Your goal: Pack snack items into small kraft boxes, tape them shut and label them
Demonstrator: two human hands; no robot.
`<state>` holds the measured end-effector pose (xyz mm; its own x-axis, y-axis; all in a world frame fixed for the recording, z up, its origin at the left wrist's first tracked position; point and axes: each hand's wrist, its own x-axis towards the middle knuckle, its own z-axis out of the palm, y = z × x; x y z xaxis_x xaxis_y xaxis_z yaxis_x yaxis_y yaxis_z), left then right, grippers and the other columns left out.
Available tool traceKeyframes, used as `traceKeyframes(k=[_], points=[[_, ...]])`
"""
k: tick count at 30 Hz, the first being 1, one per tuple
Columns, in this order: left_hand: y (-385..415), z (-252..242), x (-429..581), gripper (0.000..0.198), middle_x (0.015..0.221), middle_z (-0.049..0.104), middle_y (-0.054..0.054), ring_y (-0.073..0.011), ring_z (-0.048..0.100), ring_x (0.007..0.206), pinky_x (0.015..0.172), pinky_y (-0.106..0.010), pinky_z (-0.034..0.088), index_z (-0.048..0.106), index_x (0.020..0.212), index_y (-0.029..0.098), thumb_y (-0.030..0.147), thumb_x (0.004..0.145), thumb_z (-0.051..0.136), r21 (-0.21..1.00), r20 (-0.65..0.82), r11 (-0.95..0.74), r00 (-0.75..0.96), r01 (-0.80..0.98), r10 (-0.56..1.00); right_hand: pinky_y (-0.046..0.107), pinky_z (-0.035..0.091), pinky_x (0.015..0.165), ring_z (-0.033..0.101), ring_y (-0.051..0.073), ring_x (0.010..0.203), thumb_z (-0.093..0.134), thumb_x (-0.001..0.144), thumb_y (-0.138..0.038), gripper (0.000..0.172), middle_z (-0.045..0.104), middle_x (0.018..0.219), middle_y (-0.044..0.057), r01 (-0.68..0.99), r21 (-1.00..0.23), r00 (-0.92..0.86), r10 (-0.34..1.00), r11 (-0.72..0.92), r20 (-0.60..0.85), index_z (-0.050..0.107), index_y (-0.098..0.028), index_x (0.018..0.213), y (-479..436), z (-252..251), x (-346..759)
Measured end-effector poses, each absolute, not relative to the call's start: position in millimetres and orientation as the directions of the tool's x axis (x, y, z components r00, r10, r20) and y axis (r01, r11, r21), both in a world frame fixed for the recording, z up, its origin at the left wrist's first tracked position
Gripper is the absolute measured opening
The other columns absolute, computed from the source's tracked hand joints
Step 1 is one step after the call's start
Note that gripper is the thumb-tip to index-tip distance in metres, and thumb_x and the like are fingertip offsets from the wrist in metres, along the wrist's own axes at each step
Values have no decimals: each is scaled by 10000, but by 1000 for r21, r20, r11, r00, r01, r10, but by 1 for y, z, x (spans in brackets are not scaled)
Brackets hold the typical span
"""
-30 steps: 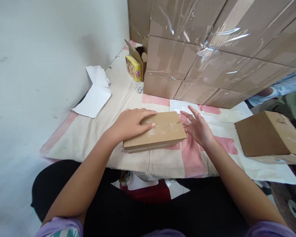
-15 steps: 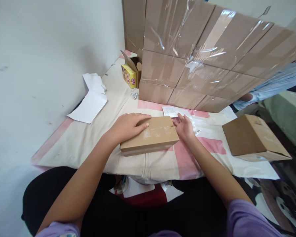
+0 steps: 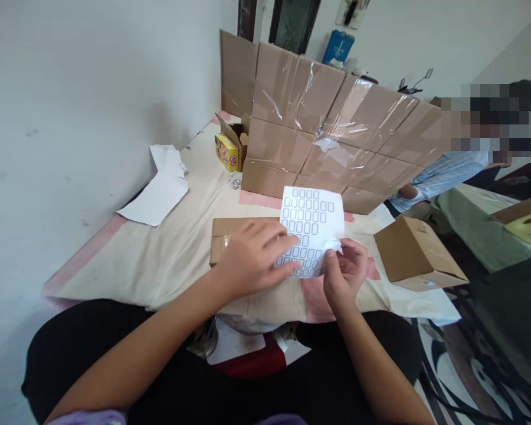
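Observation:
My right hand [image 3: 347, 274] pinches the lower right corner of a white sheet of small blue-outlined rectangular labels [image 3: 325, 227], raised and tilted toward me. Several spots on the sheet are bare. My left hand [image 3: 250, 254] has its fingers stretched out over the sheet's left side; whether they touch it I cannot tell. Behind that hand lies a closed brown cardboard box [image 3: 220, 233], partly covered by the hand and the sheet.
A wall of taped cardboard boxes [image 3: 278, 141] stands at the back. Beside it is an open carton [image 3: 241, 139] with a yellow packet [image 3: 226, 152]. White paper [image 3: 157, 195] lies left, another cardboard box [image 3: 416, 251] right. A person in a blue sleeve [image 3: 442, 174] is at far right.
My right hand has picked up the label sheet from the cloth and brought it nearer. My left hand has left the box top and moved right to the sheet. The view has tilted up.

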<state>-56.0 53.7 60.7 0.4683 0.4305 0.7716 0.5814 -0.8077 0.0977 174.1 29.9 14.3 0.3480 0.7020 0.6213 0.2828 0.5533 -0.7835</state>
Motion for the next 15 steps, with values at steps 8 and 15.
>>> traceKeyframes(k=[8,15], points=[[40,44,-33,329,1101,702,-36,-211,604,1015,913,-417,414,631,1099,195,489,991,531,8,674,-835,614,550,412,267,572,628,715,181,901,608,960,-225,369,663,1187,83,159,-823,121,816,546,565,494,-306,1302,2,-6,151],[47,39,-33,208,988,713,-9,-176,618,938,896,-381,399,611,961,188,377,1005,536,37,682,-848,607,529,408,291,604,703,716,174,903,594,958,-175,395,674,1163,83,250,-763,66,776,596,627,504,-284,1327,3,-17,156]])
